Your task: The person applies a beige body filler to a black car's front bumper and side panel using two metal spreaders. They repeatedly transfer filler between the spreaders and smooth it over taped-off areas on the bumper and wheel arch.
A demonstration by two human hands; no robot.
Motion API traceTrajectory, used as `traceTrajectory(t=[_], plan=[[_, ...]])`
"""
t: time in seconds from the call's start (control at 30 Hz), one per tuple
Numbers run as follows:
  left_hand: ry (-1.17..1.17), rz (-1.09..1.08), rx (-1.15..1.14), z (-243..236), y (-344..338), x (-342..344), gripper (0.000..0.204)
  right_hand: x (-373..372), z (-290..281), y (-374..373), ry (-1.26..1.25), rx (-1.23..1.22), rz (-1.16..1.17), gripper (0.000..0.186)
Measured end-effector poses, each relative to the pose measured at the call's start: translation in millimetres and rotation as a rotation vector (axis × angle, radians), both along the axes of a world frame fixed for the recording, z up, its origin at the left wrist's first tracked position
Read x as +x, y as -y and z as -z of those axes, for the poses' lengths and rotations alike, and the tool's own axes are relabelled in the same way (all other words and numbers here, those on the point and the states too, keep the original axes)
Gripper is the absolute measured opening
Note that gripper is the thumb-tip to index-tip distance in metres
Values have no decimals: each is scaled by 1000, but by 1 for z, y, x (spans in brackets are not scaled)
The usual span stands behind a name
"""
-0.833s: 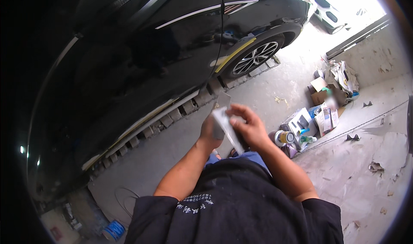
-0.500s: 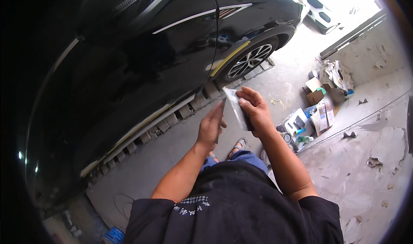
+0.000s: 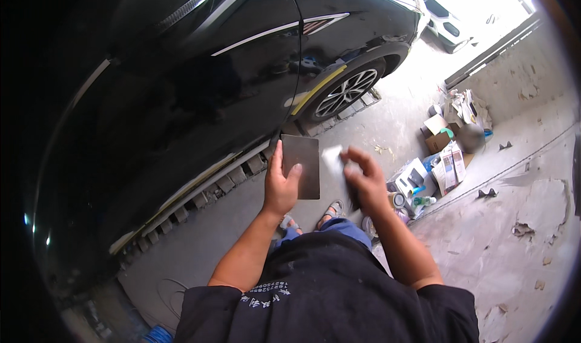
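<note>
Holding a dark rectangular sheet (image 3: pixel 301 165) upright in front of the body, the left hand (image 3: pixel 279 187) has its thumb across the sheet's lower left face and its fingers (image 3: pixel 277 155) lying straight along the left edge, so the sheet is pinched between thumb and fingers. Just to the right of those fingers, the right hand (image 3: pixel 363 182) is blurred; its fingers (image 3: pixel 357 156) curl loosely around a pale, whitish piece (image 3: pixel 334 161) that sits between the two hands, close beside the sheet's right edge. Whether that pale piece touches the sheet cannot be told.

Beyond the left fingers stands a black car (image 3: pixel 200 89), its glossy door panel and a front wheel (image 3: pixel 345 92) with yellow tape along the arch. Below both hands, sandalled feet (image 3: pixel 331 210) rest on the concrete floor (image 3: pixel 387 125). To the right of the right fingers, a heap of boxes and cans (image 3: pixel 426 173) lies against a low ledge.
</note>
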State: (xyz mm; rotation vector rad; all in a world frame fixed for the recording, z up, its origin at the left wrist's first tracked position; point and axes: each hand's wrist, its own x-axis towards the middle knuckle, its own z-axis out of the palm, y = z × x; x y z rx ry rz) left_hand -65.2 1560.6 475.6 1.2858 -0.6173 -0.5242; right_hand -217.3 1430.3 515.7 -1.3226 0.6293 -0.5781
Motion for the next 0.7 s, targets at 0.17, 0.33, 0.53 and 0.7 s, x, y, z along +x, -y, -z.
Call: traceTrajectory(t=[0.17, 0.33, 0.53, 0.7], plan=[[-676, 140, -395, -19, -6, -1, 41, -35, 13, -47, -161, -178, -189, 42], [-538, 154, -357, -31, -3, -20, 36, -26, 24, -34, -234, -206, -177, 37], [-496, 266, -332, -33, -2, -29, 34, 3, -8, 5, 11, -340, 15, 32], [-616, 280, -367, -30, 0, -25, 36, -26, 0, -7, -74, -867, -94, 32]])
